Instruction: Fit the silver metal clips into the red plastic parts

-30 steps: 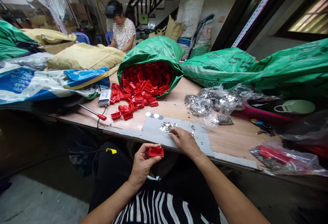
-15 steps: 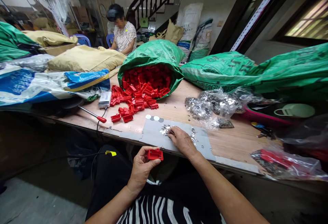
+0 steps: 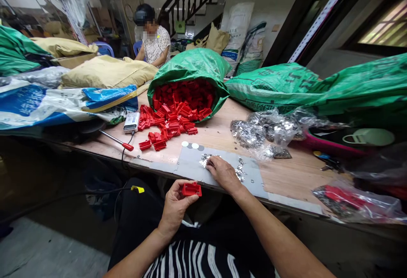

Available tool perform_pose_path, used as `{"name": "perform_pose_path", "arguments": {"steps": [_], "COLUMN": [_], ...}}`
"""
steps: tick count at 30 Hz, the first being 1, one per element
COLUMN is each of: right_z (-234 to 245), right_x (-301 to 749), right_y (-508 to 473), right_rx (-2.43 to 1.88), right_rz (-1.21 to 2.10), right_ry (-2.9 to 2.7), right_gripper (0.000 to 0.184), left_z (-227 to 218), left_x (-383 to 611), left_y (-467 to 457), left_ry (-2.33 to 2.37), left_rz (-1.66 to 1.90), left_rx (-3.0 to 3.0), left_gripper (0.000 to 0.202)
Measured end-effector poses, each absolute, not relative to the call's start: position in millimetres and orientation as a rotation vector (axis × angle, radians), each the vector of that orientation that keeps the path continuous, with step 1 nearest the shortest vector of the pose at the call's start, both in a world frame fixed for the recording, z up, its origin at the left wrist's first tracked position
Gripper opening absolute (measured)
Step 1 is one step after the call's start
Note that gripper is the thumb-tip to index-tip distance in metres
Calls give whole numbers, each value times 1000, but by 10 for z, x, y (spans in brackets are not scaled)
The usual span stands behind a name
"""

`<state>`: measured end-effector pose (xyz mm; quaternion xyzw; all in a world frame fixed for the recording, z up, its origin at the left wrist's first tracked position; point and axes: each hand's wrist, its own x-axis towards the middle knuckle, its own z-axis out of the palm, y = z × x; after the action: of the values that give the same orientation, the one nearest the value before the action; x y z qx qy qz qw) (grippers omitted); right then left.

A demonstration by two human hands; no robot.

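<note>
Just off the table's front edge, my left hand (image 3: 174,207) is closed on a small red plastic housing (image 3: 191,189), its hollow side turned up and small metal bits visible inside. My right hand (image 3: 223,173) rests over the grey mat (image 3: 187,163), fingertips pinched together at a pile of small shiny metal pieces (image 3: 204,159). Whether a piece is between those fingertips is hidden. A second cluster of metal pieces (image 3: 240,169) lies on the mat to the right of this hand. More red housings (image 3: 168,121) spill from a green sack (image 3: 197,64) behind the mat.
Clear bags of metal parts (image 3: 254,129) lie right of the mat, and another bag (image 3: 356,197) sits near the front right edge. A red-handled tool (image 3: 117,140) and a white device (image 3: 131,123) with a cable are at left. Another person (image 3: 154,43) sits across the table.
My right hand has shifted very slightly left at the metal pile. My left hand has tilted the red housing a little and raised it slightly.
</note>
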<state>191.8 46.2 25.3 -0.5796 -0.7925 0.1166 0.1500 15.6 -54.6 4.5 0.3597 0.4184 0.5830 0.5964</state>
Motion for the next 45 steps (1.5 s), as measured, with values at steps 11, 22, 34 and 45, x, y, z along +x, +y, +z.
{"name": "perform_pose_path", "arguments": {"steps": [11, 22, 34, 45], "right_z": [367, 225, 245, 219], "right_x": [2201, 2221, 2172, 2176], "right_y": [356, 255, 297, 273], "right_rx": [-1704, -1643, -1690, -1727], "right_rz": [458, 387, 372, 308], "right_ry": [-2344, -2219, -2241, -2233], "right_gripper": [7, 10, 4, 4], "left_z": [49, 53, 43, 33], "left_x": [183, 218, 223, 234], "left_y": [-545, -552, -540, -545], "left_ry": [971, 969, 985, 994], "left_rz": [1354, 1327, 1313, 1312], "left_rx": [822, 820, 836, 833], "left_gripper": [33, 34, 33, 33]}}
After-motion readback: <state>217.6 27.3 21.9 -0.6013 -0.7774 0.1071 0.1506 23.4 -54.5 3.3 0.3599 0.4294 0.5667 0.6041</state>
